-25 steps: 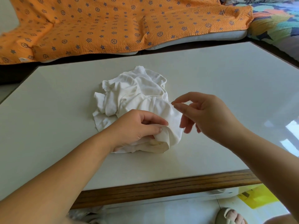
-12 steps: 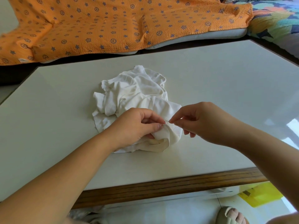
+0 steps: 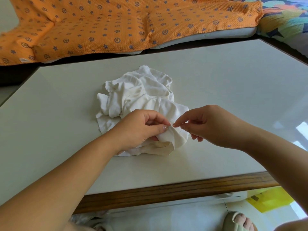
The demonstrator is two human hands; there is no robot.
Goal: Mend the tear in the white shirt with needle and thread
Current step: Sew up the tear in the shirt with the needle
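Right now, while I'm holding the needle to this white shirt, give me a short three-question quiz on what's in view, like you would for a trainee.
1. True or false: the crumpled white cotton shirt rests on the pale wood-edged table.
2. What does the right hand pinch? A) thin metal needle B) scissors C) thread spool
3. Fill in: the left hand grips a fold at the shirt's ____ edge (near or far from the person).
Key: 1 true; 2 A; 3 near.
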